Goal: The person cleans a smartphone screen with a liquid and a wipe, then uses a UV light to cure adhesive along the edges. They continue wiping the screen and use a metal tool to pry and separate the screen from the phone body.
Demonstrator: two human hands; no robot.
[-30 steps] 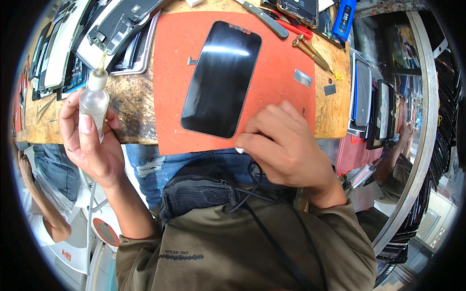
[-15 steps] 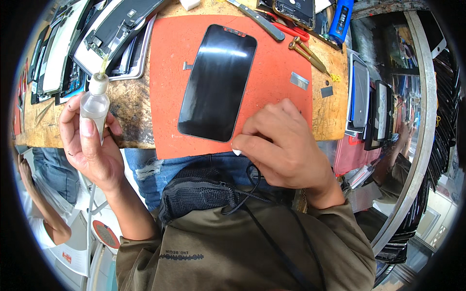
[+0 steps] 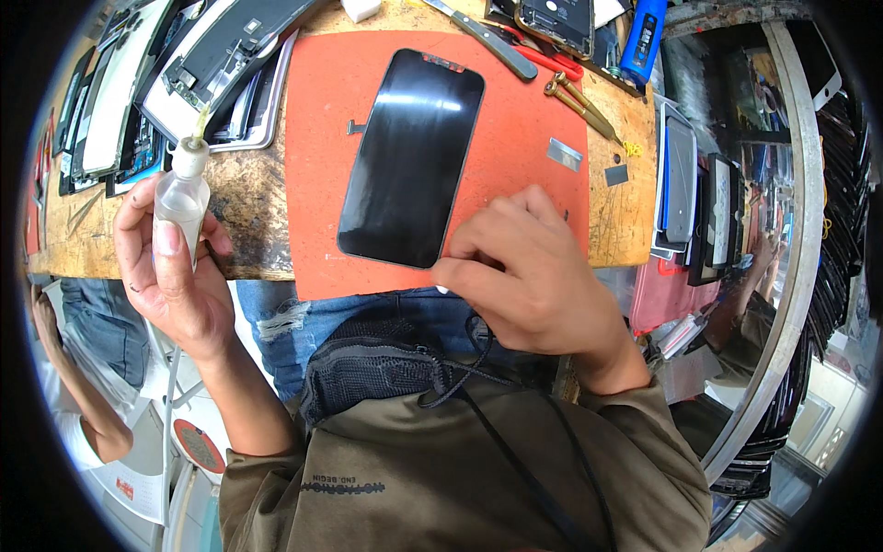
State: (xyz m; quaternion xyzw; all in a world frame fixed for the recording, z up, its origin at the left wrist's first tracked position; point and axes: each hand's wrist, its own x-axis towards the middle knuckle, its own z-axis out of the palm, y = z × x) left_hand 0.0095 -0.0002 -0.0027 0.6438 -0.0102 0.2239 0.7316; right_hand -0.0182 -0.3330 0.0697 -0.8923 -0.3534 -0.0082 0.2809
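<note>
My left hand is wrapped round a small clear dispenser bottle with a white cap and a thin needle tip pointing up. Liquid shows inside it. On the orange-red mat lies a phone screen, black and glossy, with a short flex cable sticking out on its left side. My right hand is closed in a pinch by the screen's lower right corner. A tiny white bit pokes out under its fingertips; most of it is hidden, so I cannot tell what it is.
Phone parts and panels are piled at the far left. A grey-handled blade, red-handled pliers, brass-coloured tweezers and a blue tool lie at the far right. A metal-framed glass case stands right; another person's arm is left.
My right hand has shifted slightly left toward the screen's lower corner, and less of the white bit shows. The bottle has moved slightly to the right in my left hand.
</note>
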